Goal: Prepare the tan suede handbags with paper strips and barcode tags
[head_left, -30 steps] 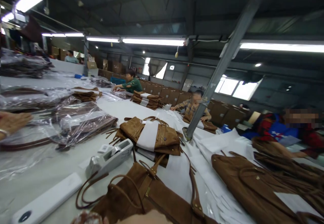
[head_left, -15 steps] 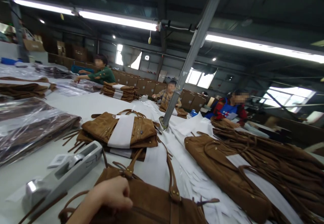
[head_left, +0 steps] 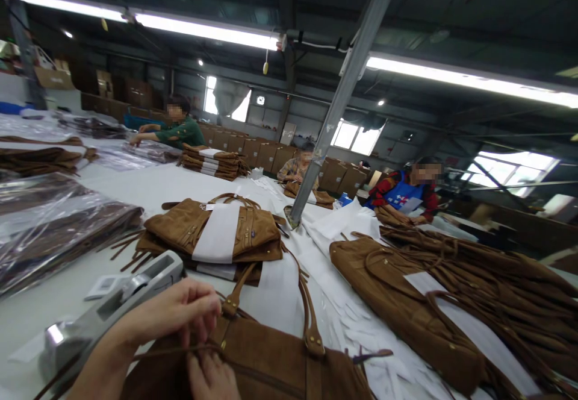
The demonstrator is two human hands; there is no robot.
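Observation:
A brown suede handbag [head_left: 271,358] lies flat at the near edge, its two riveted handles [head_left: 311,334] stretched away from me. Over its left end, my left hand [head_left: 180,312] is closed, with bent fingers pointing down at a thin brown strap [head_left: 158,353]. Just below it, my right hand [head_left: 212,377] comes in from the bottom edge, fingers curled against the same strap and the suede. The exact grip of the fingertips is partly hidden. Beyond lies a stack of similar handbags [head_left: 257,231] with a white paper band [head_left: 217,234] around the top one.
A grey tape dispenser [head_left: 112,309] stands left of my forearm. Plastic-wrapped bags [head_left: 58,231] lie farther left. More brown bags [head_left: 406,303] are piled right, beside white paper strips [head_left: 356,321]. A metal post [head_left: 334,117] rises from the table. Several people [head_left: 185,129] work across it.
My left hand has shifted left and up from the bag's middle, turning its fingers downward. My right hand has come into view below it. A co-worker at right has leaned over the bags.

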